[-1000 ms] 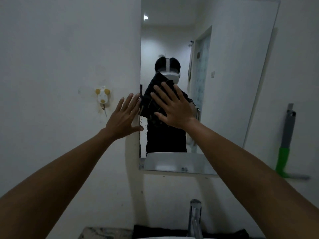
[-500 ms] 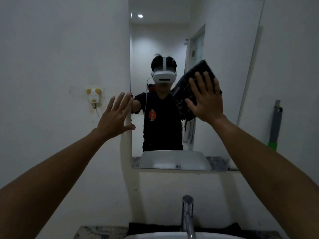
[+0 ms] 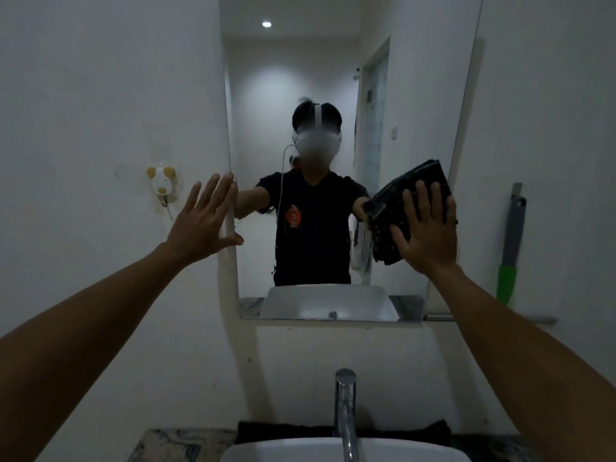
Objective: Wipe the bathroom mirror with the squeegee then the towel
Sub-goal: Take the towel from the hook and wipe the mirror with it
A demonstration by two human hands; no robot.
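Towel pass, now at right edge.
Right hand (image 3: 426,235) flat, fingers spread, pressing towel (image 3: 400,208) across mirror (image 3: 333,78); left hand (image 3: 203,221) open, bracing; squeegee (image 3: 511,241) parked.

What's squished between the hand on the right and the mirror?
In the head view, a dark folded towel lies between the right hand and the mirror, pressed flat against the glass.
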